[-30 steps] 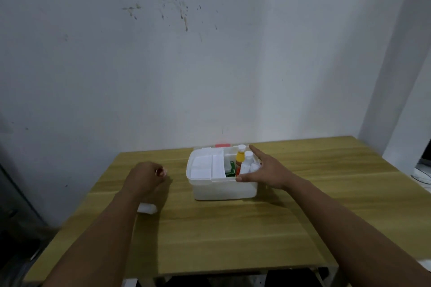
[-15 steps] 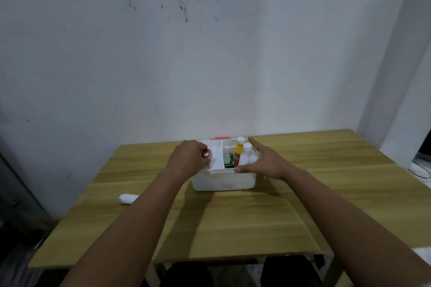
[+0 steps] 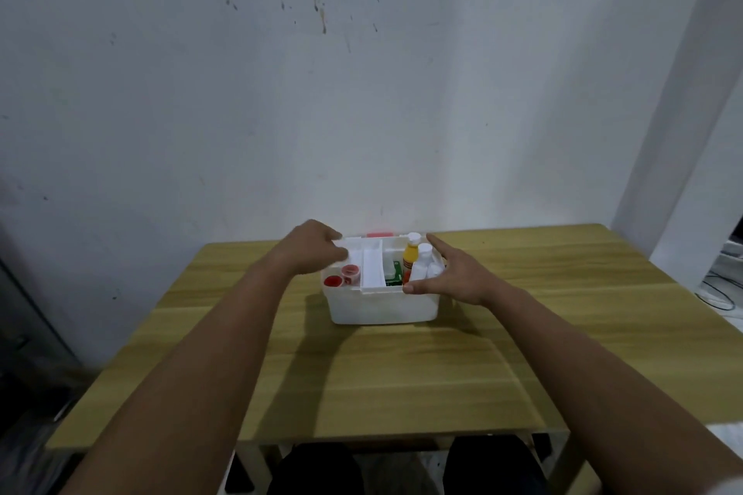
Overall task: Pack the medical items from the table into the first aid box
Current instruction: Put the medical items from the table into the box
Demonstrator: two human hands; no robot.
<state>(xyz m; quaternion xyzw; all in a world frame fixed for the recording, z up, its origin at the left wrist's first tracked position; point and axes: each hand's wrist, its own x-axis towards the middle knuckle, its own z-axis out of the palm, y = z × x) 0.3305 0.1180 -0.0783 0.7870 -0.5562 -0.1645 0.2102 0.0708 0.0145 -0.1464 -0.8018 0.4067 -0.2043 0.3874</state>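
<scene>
Box: white first aid box (image 3: 380,307) mid-table, lid off or folded back — hard to tell
Inside: two red-topped jars (image 3: 341,277) left, bottles (image 3: 418,263) right
Left hand (image 3: 311,249): over left rim, fingers curled, nothing clearly held
Right hand (image 3: 452,273): fingers spread, bracing right side
Progress: nearly done — table (image 3: 402,374) shows no loose items

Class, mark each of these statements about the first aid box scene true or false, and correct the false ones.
1. The box stands on a wooden table. True.
2. Two red-topped jars sit in the box's right end. False: they sit in its left end.
3. The right hand rests on the box's right side. True.
4. The yellow bottle lies on the table. False: it stands upright in the box.
</scene>
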